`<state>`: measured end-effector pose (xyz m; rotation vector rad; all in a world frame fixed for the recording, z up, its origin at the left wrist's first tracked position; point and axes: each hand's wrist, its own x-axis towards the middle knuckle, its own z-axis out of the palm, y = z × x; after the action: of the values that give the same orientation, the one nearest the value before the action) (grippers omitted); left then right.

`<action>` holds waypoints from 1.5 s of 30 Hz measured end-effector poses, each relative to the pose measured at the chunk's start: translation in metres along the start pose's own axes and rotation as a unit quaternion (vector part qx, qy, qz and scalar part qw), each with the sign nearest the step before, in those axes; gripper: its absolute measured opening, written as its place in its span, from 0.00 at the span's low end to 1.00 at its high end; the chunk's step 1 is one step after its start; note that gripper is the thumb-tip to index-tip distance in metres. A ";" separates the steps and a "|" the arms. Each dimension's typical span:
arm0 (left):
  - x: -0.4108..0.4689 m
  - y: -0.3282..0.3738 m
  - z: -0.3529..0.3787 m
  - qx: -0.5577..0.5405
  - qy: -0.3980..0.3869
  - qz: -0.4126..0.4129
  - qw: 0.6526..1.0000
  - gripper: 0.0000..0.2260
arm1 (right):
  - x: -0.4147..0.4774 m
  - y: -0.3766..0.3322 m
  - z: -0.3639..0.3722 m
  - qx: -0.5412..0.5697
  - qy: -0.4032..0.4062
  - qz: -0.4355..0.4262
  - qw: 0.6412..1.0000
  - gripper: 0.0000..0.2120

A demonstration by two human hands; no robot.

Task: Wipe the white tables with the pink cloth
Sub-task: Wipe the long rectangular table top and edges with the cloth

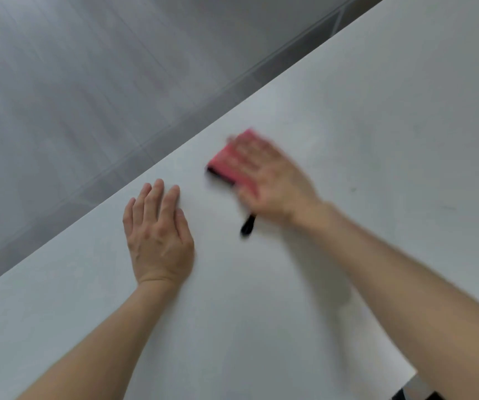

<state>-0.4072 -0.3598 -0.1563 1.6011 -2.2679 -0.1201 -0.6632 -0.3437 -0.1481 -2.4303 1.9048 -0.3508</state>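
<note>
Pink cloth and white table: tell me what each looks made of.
Pink cloth: seemingly soft matte fabric folded into a flat pad, black along one edge; blur hides any weave. White table: hard, smooth board, probably laminate or painted, with a dull satin finish; even tone, no grain, only faint marks.

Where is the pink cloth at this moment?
Head view, near centre: the pink cloth lies on the white table under the right hand, right of the left hand, near the far edge.

Right hand (264,180), pink cloth (229,160) blurred; cloth partly hidden beneath hand.
</note>
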 end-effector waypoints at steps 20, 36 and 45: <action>-0.009 -0.022 -0.020 -0.187 -0.039 -0.032 0.981 0.28 | -0.057 -0.074 -0.009 -0.024 -0.021 0.349 0.937 0.36; -0.235 -0.108 -0.086 -0.061 -0.029 0.065 0.996 0.15 | -0.086 -0.254 0.026 -0.016 -0.048 0.149 0.988 0.37; -0.233 -0.107 -0.084 -0.060 -0.001 0.074 0.995 0.13 | -0.201 -0.153 -0.029 -0.038 -0.036 0.412 0.910 0.40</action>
<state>-0.2154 -0.1705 -0.1637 1.3676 -2.3240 -0.2157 -0.5678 -0.1088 -0.1263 -1.4079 2.6835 -0.1339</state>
